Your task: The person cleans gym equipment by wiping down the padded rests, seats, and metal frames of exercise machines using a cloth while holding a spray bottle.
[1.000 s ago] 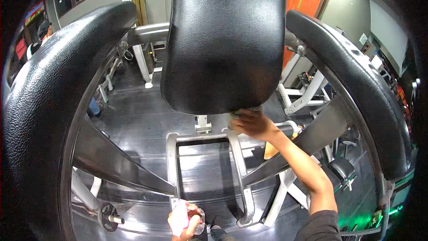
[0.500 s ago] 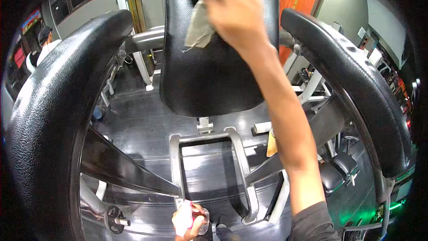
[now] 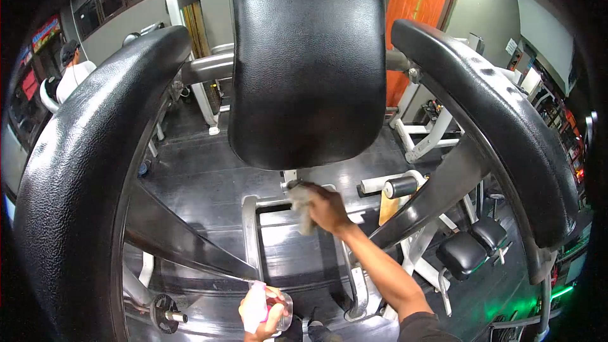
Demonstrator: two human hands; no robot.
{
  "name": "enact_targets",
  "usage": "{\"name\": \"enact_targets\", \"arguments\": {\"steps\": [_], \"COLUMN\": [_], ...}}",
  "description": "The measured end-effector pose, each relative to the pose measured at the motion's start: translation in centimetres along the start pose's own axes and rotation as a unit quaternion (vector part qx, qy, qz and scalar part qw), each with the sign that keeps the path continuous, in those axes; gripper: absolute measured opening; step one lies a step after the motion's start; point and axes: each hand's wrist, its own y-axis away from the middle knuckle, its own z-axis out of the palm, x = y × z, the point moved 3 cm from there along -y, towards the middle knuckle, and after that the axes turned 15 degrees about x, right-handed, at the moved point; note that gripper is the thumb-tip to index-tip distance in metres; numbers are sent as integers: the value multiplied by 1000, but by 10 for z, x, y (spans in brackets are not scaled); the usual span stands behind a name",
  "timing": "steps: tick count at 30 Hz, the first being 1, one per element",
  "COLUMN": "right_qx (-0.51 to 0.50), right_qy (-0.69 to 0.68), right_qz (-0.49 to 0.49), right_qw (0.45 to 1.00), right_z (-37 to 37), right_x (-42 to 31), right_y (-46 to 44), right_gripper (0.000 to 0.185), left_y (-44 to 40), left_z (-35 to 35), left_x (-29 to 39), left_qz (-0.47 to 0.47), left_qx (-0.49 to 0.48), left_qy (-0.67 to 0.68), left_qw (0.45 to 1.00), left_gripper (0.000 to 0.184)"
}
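My right hand is closed around a grey cloth, just below the lower edge of the black padded backrest. The cloth hangs from my fingers near the metal bracket under the pad and above the grey tube frame. Low in the view, my left hand grips a spray bottle with a pink and white head and a clear body. The bottle's lower part is partly hidden by my fingers.
Curved black padded arms stand at left and right. A weight plate sits at lower left, a black bench seat at right. A person in a cap is at far left. Dark floor shows between frames.
My right hand has come down with the cloth from the upper part of the backrest to below its lower edge. The left hand still holds the spray bottle in nearly the same place.
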Motion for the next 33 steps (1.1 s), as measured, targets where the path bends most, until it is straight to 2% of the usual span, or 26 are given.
{"name": "enact_targets", "arguments": {"steps": [1, 2, 3, 4, 5, 8, 9, 10, 11, 12, 14, 16, 20, 22, 23, 25, 27, 29, 30, 31, 33], "right_qx": [-14, 35, 94, 193, 249, 378, 355, 342, 283, 193, 285, 286, 236, 234, 195, 170, 93, 75, 35, 37, 46], "right_qy": [-77, -32, -29, -102, -36, -51, 34, 90, 184, 165, 263, 238, 234, 243, 274, 234, 229, 138, 38, 59, -22], "right_qz": [154, 140, 22, -30, -102, -248, -334, -338, -321, -327, -340, -325, -263, -243, -225, -197, -137, 5, 152, 266, 393], "right_qw": [985, 989, 995, 976, 963, 891, 872, 872, 885, 910, 857, 869, 906, 910, 914, 937, 959, 988, 987, 961, 918], "right_z": [-11, -27, -54, -73, -89, -117, -124, -116, -104, -102, -77, -72, -61, -54, -51, -36, -35, -32, -33, -25, -45], "right_x": [5, 7, -19, -52, -59, -85, -101, -96, -106, -105, -66, -61, -43, -31, -23, 7, 14, 22, 30, 58, 43], "right_y": [2, -9, -35, -77, -102, -197, -226, -249, -260, -272, -267, -247, -181, -145, -124, -80, -35, 15, 37, 77, 116], "right_gripper": [27, 23, 19, 17, 17, 27, 30, 34, 33, 31, 31, 35, 36, 39, 38, 34, 38, 37, 33, 30, 31], "left_y": [0, 0, -1, -2, -2, -2, -4, -5, -6, -7, -8, -7, -1, -2, -2, 7, 14, 16, 20, 24, 34], "left_z": [4, 9, 13, 14, 15, 27, 31, 33, 34, 35, 35, 33, 24, 24, 26, 23, 27, 38, 40, 41, 47], "left_x": [3, 6, 7, 6, 5, 8, 12, 15, 17, 19, 20, 16, 8, 12, 14, 5, 9, 28, 30, 31, 34], "left_qz": [-2, -8, -16, -19, -17, -40, -38, -37, -37, -27, -18, -52, -57, -20, 4, -4, -14, -10, -8, -13, -26], "left_qx": [-3, 26, 56, 55, 40, 52, 44, 35, 32, 26, 18, 33, 57, 29, 34, 41, 51, 42, 42, 36, 45], "left_qy": [1, 15, 30, 34, 13, 17, 7, -4, -6, -25, -43, -20, -16, -51, -29, -8, 12, 13, 11, 1, -2], "left_qw": [1000, 1000, 998, 998, 999, 998, 998, 999, 999, 999, 999, 998, 997, 998, 999, 999, 999, 999, 999, 999, 999], "left_gripper": [27, 21, 16, 16, 16, 14, 13, 12, 12, 12, 11, 10, 10, 13, 15, 15, 15, 16, 16, 17, 17]}}
